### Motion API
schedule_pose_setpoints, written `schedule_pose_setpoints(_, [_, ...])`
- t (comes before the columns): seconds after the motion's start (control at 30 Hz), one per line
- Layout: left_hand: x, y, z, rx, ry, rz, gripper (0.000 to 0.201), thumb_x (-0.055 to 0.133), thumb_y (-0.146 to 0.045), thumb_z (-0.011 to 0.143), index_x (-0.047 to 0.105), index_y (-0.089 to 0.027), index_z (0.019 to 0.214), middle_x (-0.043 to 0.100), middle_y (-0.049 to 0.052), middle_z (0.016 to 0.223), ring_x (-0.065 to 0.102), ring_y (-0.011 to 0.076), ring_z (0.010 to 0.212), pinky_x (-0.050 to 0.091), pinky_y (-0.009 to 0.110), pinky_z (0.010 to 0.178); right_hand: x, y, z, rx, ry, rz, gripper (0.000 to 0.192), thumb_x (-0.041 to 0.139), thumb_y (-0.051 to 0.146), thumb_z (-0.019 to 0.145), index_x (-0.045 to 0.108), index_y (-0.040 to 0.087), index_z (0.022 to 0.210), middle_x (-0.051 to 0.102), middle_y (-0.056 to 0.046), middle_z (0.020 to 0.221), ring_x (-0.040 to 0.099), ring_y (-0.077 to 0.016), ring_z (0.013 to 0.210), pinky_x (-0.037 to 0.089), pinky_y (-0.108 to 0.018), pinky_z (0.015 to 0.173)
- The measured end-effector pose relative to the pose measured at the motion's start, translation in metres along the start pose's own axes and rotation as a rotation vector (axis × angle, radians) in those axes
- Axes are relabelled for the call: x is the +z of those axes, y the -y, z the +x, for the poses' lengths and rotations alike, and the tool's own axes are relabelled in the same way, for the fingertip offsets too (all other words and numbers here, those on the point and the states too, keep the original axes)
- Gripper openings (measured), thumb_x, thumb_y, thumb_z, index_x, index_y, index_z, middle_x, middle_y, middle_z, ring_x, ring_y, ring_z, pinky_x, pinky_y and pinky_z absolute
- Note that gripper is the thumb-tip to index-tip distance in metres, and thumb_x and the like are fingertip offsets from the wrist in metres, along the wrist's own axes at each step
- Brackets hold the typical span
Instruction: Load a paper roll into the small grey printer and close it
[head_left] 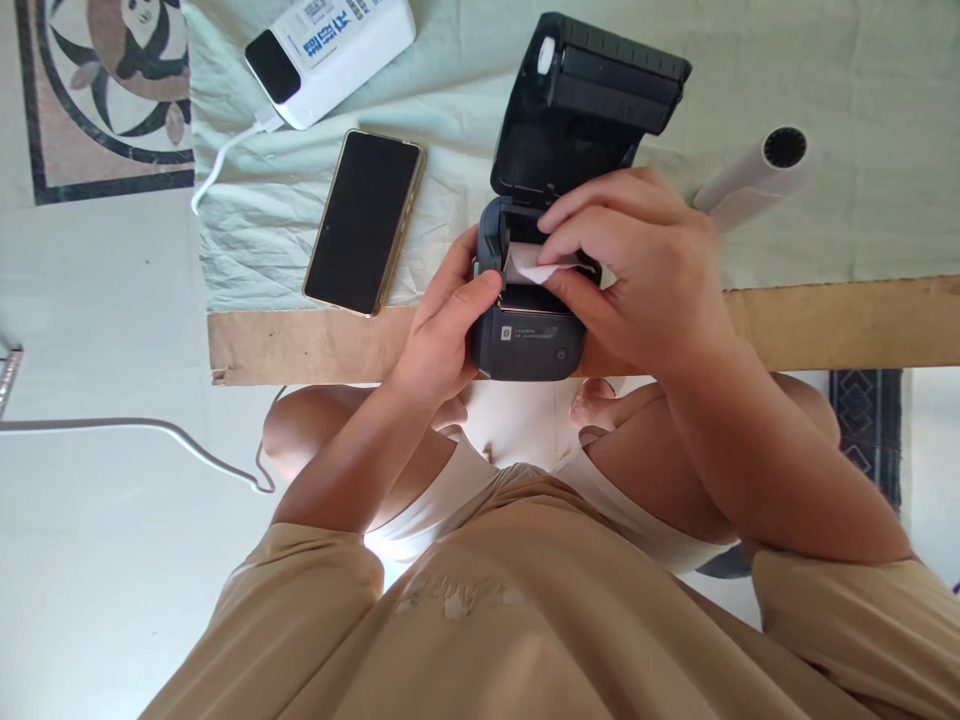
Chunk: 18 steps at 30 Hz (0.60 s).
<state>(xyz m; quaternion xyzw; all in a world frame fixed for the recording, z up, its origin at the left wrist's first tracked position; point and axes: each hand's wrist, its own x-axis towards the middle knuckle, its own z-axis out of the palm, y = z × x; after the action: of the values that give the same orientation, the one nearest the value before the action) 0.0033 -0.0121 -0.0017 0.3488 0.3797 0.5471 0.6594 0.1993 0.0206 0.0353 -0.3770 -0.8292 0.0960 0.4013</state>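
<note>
A small dark printer [529, 340] stands at the front edge of a low table, its lid [592, 100] swung up and back. My left hand [442, 325] grips the printer's left side, thumb on its top edge. My right hand [637, 275] reaches over the open bay from the right, and its fingertips pinch the white paper [529, 265] that sticks out of the bay. The roll itself is hidden under my fingers.
A black phone [365, 222] lies face up left of the printer. A white power bank [330, 50] with a white cable [221, 165] sits at the back left. A white paper roll [757, 175] lies at the right. A pale green cloth [825, 80] covers the wooden table [840, 325].
</note>
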Motion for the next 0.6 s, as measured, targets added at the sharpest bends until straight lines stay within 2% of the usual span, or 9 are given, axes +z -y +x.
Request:
schedule_pose_setpoints(0.17, [0.002, -0.003, -0.001, 0.005, 0.023, -0.056, 0.032, 0.084, -0.049, 0.096, 0.082, -0.027, 0.119, 0.081, -0.001, 0.103, 0.078, 0.018, 0.1, 0.059, 0.026, 0.075, -0.007, 0.013, -0.002, -0.079, -0.065, -0.041, 0.018, 0.068, 0.015, 0.098, 0.065, 0.029, 0.089, 0.082, 0.003, 0.096, 0.074, -0.0211, 0.088, 0.06, -0.043, 0.084])
schedule_pose_setpoints(0.27, [0.0, -0.002, 0.001, 0.025, 0.046, -0.071, 0.031, 0.082, -0.048, 0.096, 0.083, -0.027, 0.118, 0.08, -0.002, 0.1, 0.072, 0.0157, 0.089, 0.059, 0.028, 0.078, -0.005, 0.024, -0.007, -0.143, -0.08, 0.015, 0.019, 0.067, 0.012, 0.097, 0.061, 0.028, 0.087, 0.08, 0.004, 0.091, 0.071, -0.0189, 0.084, 0.056, -0.039, 0.078])
schedule_pose_setpoints(0.37, [-0.006, 0.002, 0.004, 0.029, 0.068, -0.002, 0.042, 0.092, -0.048, 0.083, 0.081, -0.03, 0.12, 0.078, -0.001, 0.096, 0.074, 0.0235, 0.098, 0.062, 0.035, 0.087, 0.002, 0.029, -0.015, -0.151, -0.053, 0.031, 0.021, 0.066, 0.012, 0.098, 0.06, 0.028, 0.086, 0.081, 0.006, 0.093, 0.07, -0.0189, 0.086, 0.049, -0.04, 0.075])
schedule_pose_setpoints(0.47, [-0.011, 0.003, 0.003, -0.005, 0.023, 0.14, 0.055, 0.094, -0.052, 0.08, 0.077, -0.034, 0.129, 0.08, 0.0, 0.098, 0.074, 0.0347, 0.125, 0.061, 0.042, 0.102, 0.004, 0.03, -0.018, -0.147, 0.002, 0.042, 0.021, 0.067, 0.015, 0.101, 0.062, 0.028, 0.086, 0.082, 0.006, 0.094, 0.071, -0.0193, 0.089, 0.046, -0.042, 0.077])
schedule_pose_setpoints(0.53, [-0.012, 0.002, 0.001, -0.012, 0.02, 0.18, 0.056, 0.091, -0.055, 0.083, 0.075, -0.036, 0.132, 0.082, -0.001, 0.103, 0.072, 0.0362, 0.134, 0.061, 0.043, 0.107, 0.003, 0.03, -0.019, -0.148, 0.024, 0.045, 0.021, 0.065, 0.016, 0.102, 0.064, 0.029, 0.086, 0.081, 0.006, 0.091, 0.071, -0.0195, 0.09, 0.046, -0.043, 0.08])
schedule_pose_setpoints(0.6, [-0.012, 0.0, -0.001, -0.003, 0.053, 0.184, 0.054, 0.09, -0.056, 0.084, 0.075, -0.038, 0.133, 0.083, -0.002, 0.109, 0.071, 0.0337, 0.134, 0.06, 0.042, 0.112, 0.001, 0.031, -0.019, -0.154, 0.043, 0.039, 0.022, 0.064, 0.018, 0.104, 0.064, 0.029, 0.085, 0.08, 0.006, 0.09, 0.072, -0.0191, 0.091, 0.046, -0.043, 0.082])
